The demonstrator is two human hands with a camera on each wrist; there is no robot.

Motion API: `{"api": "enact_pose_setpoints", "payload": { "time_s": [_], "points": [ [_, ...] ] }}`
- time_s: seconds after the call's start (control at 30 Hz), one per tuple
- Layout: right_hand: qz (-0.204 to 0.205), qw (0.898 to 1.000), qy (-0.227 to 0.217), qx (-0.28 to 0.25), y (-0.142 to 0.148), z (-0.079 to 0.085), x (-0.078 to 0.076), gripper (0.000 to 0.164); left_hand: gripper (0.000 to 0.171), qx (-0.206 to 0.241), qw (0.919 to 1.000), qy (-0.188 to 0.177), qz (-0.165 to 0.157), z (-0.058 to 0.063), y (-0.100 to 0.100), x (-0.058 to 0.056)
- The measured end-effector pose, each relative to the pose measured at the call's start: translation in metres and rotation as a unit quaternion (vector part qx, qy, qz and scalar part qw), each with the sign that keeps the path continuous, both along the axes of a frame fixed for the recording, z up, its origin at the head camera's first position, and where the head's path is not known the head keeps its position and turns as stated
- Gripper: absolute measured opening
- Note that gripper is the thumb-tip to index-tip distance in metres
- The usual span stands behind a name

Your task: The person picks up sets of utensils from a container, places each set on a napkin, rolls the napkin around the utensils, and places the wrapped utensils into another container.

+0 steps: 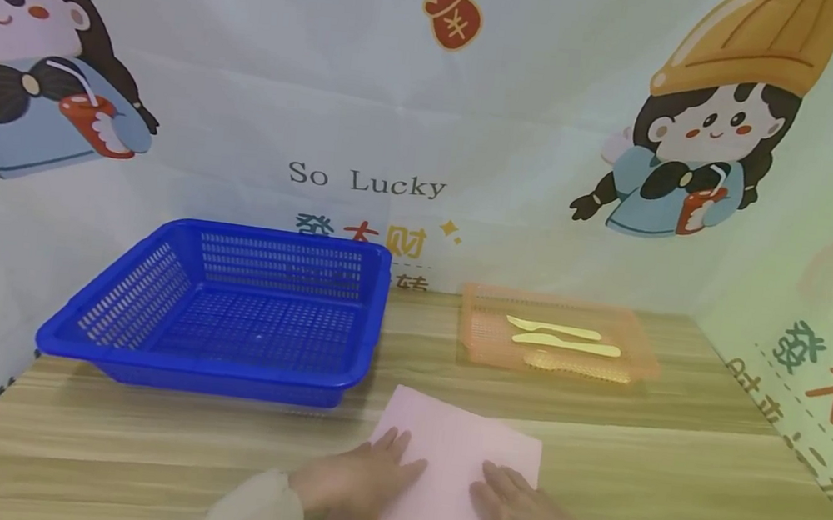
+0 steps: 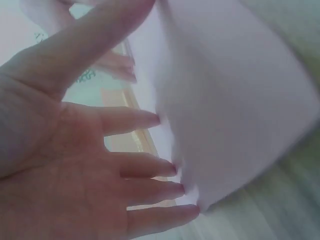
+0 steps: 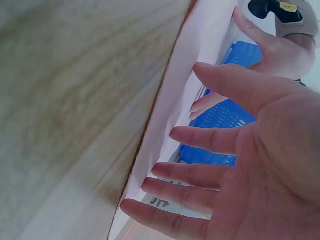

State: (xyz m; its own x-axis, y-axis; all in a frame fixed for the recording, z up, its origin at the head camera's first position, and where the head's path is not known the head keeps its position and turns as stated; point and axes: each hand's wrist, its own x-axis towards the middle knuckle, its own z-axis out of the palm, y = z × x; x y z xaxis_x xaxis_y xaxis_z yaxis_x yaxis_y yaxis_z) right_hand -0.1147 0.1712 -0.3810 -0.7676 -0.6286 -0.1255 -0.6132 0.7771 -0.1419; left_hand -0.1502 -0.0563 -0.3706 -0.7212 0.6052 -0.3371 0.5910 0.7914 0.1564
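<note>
A pink sheet (image 1: 447,451), paper-like and flat, lies on the table near its front edge, turned slightly at an angle. My left hand (image 1: 365,477) rests on the sheet's left side with straight, spread fingers. On the right side my right hand (image 1: 523,513) touches the sheet, its fingers also straight. In the left wrist view the fingertips press on the pale sheet (image 2: 240,100) along one part. The right wrist view shows fingertips of the right hand (image 3: 240,160) touching the sheet near its edge. Neither hand grips anything.
A large blue plastic basket (image 1: 206,372) stands at the back left. At the back right is a shallow orange basket (image 1: 645,349) holding several pale yellow plastic utensils, among them a knife (image 1: 566,344). A printed cloth (image 1: 369,121) hangs behind the wooden table (image 1: 667,477).
</note>
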Motion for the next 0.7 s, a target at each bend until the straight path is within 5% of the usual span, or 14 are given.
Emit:
{"api": "enact_pose_setpoints", "payload": {
  "time_s": [0.43,0.57,0.7],
  "points": [
    [0.06,0.992,0.114,0.001,-0.003,-0.001,-0.001,0.035,0.093,0.003,0.9998,0.016,-0.011,0.004,-0.01,-0.006],
    [0.077,0.989,0.128,-0.005,-0.001,0.002,-0.005,0.031,0.084,0.003,0.999,0.044,-0.012,0.005,-0.007,0.006],
    [0.058,0.994,0.088,-0.014,0.0,0.005,-0.009,0.041,0.07,0.028,0.9988,0.039,-0.01,0.001,-0.001,0.024]
  ]
}}
